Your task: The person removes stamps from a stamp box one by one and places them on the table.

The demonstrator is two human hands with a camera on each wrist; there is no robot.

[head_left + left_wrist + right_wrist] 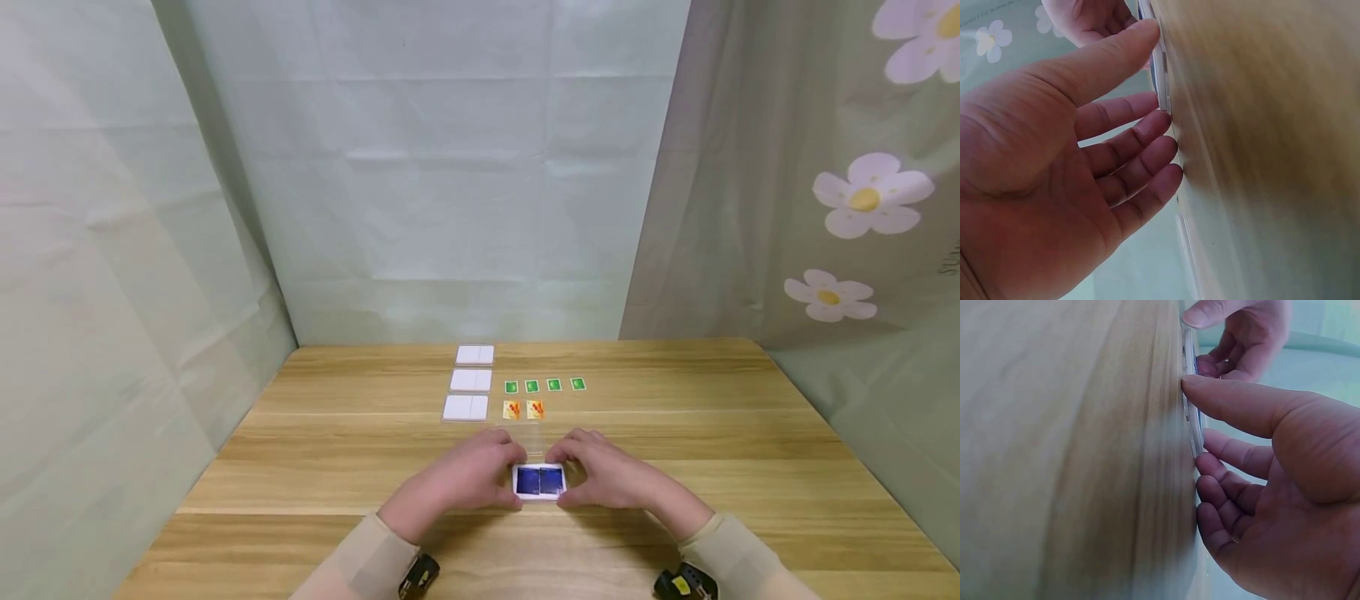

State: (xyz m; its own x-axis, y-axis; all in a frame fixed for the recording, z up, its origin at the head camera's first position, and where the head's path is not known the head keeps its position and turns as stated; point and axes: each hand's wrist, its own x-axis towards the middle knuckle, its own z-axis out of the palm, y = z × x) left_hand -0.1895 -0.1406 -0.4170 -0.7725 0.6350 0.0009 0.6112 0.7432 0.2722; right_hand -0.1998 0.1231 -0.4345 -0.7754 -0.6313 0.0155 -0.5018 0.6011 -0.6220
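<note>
In the head view a small flat white case (pixel 540 497) lies near the front middle of the table, with two dark blue square pictures (pixel 551 481) side by side in it. My left hand (pixel 480 471) holds its left end, thumb at the near edge and fingers toward the far edge. At the right end my right hand (pixel 611 471) grips it the same way. Both wrist views show the thin case (pixel 1194 419) edge-on, low against the tabletop between thumb and fingers. Just behind it lies a clear plastic piece (pixel 528 435), partly hidden by the left hand.
Three white two-part cases (pixel 465 407) stand in a column farther back on the wooden table (pixel 337 467). To their right lie a row of several small green picture squares (pixel 532 387) and two orange ones (pixel 512 409). Pale curtains (pixel 450 208) enclose the table's back and sides.
</note>
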